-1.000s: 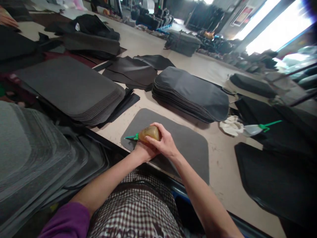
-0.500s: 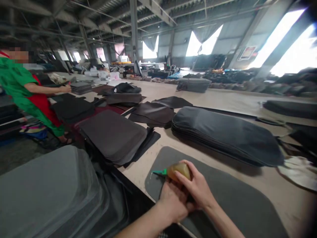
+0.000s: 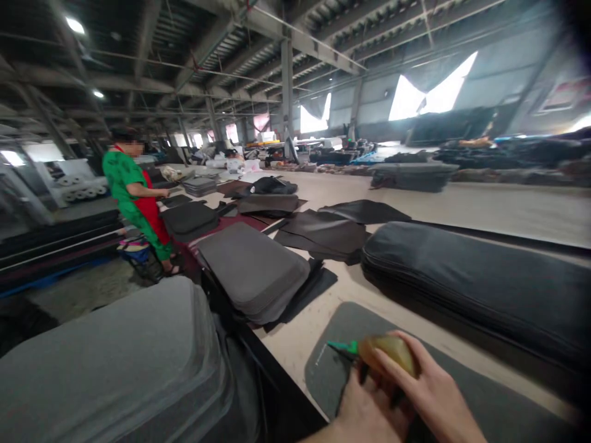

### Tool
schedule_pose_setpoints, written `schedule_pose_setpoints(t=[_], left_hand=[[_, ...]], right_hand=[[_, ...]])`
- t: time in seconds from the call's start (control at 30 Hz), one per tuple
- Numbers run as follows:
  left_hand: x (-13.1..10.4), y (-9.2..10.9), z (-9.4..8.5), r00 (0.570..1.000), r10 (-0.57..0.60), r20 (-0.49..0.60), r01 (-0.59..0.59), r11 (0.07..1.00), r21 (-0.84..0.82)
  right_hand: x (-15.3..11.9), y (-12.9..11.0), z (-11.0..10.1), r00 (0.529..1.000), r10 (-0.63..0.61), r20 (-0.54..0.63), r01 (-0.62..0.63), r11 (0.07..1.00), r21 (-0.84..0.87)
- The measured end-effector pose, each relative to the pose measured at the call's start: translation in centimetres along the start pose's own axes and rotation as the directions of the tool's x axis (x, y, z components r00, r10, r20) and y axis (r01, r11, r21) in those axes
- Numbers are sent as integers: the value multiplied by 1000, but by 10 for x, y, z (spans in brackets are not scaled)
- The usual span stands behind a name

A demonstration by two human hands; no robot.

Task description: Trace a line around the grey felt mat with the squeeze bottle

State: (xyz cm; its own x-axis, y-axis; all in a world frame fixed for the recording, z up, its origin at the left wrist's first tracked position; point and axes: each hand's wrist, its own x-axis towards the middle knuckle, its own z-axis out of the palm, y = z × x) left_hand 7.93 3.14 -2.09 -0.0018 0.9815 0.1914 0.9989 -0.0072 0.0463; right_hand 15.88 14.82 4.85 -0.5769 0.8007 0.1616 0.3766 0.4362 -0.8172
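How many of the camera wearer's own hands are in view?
2: the right hand grips the bottle; the left hand is close by, over the grey sheet. Both are partly hidden.

One head-worn view looks forward and slightly down along the tabletop (image 3: 289,351), with the left hand (image 3: 369,400) and right hand (image 3: 431,375) close at lower right, reaching back to the roof beams (image 3: 318,46) and far windows (image 3: 402,101).

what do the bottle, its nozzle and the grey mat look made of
Bottle: likely plastic, amber and seemingly translucent, faint sheen. Nozzle: probably plastic, bright green; finish too blurred to tell. Mat: felt or rubber, perhaps; flat, dull grey surface.
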Motion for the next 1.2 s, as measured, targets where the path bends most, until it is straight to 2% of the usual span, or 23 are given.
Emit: schedule_pose_setpoints(t=[0.1,0.3,0.43,0.53,0.7,0.8,0.93,1.07,1.2], left_hand=[[3,-6,-2,1000,17,24,-17,1000,5],[0,-9,-31,999,20,33,-19,999,-35],[2,-9,-29,999,9,49,-7,999,-38],[2,-6,-28,1000,-2,29,3,999,-52],[-3,4,-44,997,-70,38,75,983,-169],[0,-1,-44,998,-60,19,63,983,-172],[4,-10,-45,1000,-21,19,24,989,-146],[9,-20,-47,999,-32,15,33,996,-81],[13,-25,-39,999,-42,9,42,998,-40]], right_hand=[[10,10,1,999,46,-28,-47,999,-22],[20,25,2,999,43,-28,-43,999,-2],[25,33,2,998,49,-36,-49,998,26],[22,24,-2,997,65,-33,-64,997,48],[9,-5,-13,997,61,-37,-53,979,197],[13,-2,-13,990,140,7,-132,918,374],[15,9,-16,978,198,60,-203,869,451],[17,10,-21,986,143,87,-167,874,456],[26,7,-16,998,60,-34,-45,941,336]])
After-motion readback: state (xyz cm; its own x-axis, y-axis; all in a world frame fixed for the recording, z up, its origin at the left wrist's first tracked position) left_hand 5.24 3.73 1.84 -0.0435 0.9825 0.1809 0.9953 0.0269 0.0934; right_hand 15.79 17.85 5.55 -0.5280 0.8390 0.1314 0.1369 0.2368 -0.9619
